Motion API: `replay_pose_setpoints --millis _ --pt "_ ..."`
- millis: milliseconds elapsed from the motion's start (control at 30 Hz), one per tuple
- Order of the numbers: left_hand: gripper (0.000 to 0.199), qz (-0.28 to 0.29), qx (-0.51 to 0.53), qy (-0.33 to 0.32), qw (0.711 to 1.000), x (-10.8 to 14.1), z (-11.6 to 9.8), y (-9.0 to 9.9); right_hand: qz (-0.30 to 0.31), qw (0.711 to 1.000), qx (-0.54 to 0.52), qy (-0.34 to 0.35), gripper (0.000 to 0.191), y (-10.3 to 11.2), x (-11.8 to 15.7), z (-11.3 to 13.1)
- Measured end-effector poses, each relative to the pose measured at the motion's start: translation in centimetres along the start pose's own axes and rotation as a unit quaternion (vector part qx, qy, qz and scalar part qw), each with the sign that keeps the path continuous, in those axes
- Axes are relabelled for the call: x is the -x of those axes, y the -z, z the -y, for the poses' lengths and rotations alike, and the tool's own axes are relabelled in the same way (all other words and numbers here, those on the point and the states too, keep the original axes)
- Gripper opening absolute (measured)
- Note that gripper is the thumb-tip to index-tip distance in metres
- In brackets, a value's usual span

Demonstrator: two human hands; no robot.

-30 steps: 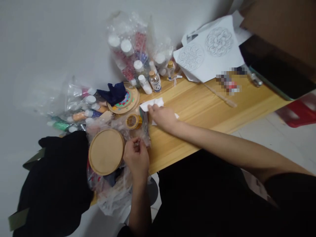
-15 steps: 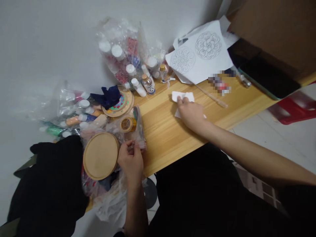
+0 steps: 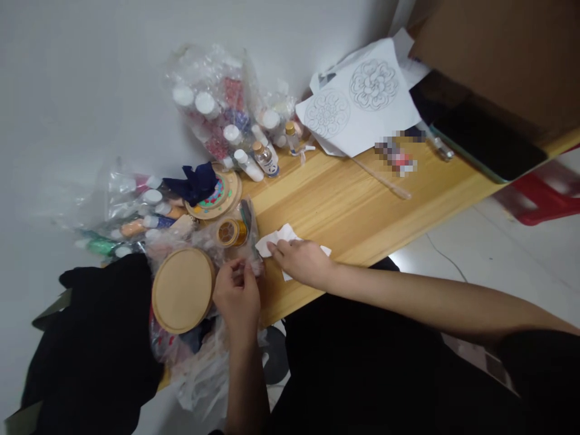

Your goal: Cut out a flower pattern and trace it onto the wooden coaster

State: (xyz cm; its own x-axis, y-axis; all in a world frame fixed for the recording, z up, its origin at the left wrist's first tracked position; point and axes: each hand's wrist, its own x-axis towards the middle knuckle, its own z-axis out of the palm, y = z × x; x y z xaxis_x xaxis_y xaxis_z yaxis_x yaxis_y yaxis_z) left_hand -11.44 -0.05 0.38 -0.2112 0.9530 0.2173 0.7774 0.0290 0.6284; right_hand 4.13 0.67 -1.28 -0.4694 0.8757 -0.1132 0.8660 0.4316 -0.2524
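Note:
My right hand [image 3: 301,260] presses a white tissue [image 3: 286,233] against the wooden tabletop [image 3: 338,211], its fingers bunched on the crumpled paper. My left hand [image 3: 238,287] is closed in a pinch at the edge of a clear plastic bag [image 3: 255,257]. On that bag stands a spool of golden thread [image 3: 231,232]. Left of my left hand lies a round wooden disc [image 3: 183,291]. Behind the spool, a round wooden piece with a colourful pattern [image 3: 233,196] is partly covered by dark blue cloth [image 3: 199,183].
Plastic bags of white-capped bottles [image 3: 206,104] stand by the wall, with small bottles [image 3: 266,158] in front. Sheets with flower drawings [image 3: 362,96], a thin stick [image 3: 383,179] and a dark tablet-like object [image 3: 489,142] lie right. A black bag [image 3: 90,338] sits left.
My right hand has slid the tissue left and towards me across the tabletop, close to the plastic bag. My left hand has stayed at the bag's edge.

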Motion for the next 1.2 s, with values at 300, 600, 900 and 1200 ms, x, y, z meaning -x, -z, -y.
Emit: replay_pose_setpoints --millis 300,600,900,1200 --pt "0.017 0.017 -0.006 0.012 1.000 0.1 0.0 0.1 0.042 0.990 0.095 -0.098 0.050 2.3 6.9 -9.5" --pt "0.016 0.034 -0.068 -0.021 0.997 0.1 -0.3 0.0 -0.030 0.995 0.057 0.080 0.042 0.7 5.7 -3.8" --pt "0.028 0.117 -0.262 -0.226 0.931 -0.9 -8.4 -2.8 -0.088 0.988 0.065 0.113 0.038 -0.4 7.5 -6.5" --pt "0.034 0.273 -0.217 -0.623 0.700 -2.9 -19.9 -14.3 -0.167 0.964 0.149 0.141 0.042 0.7 11.9 -14.7"
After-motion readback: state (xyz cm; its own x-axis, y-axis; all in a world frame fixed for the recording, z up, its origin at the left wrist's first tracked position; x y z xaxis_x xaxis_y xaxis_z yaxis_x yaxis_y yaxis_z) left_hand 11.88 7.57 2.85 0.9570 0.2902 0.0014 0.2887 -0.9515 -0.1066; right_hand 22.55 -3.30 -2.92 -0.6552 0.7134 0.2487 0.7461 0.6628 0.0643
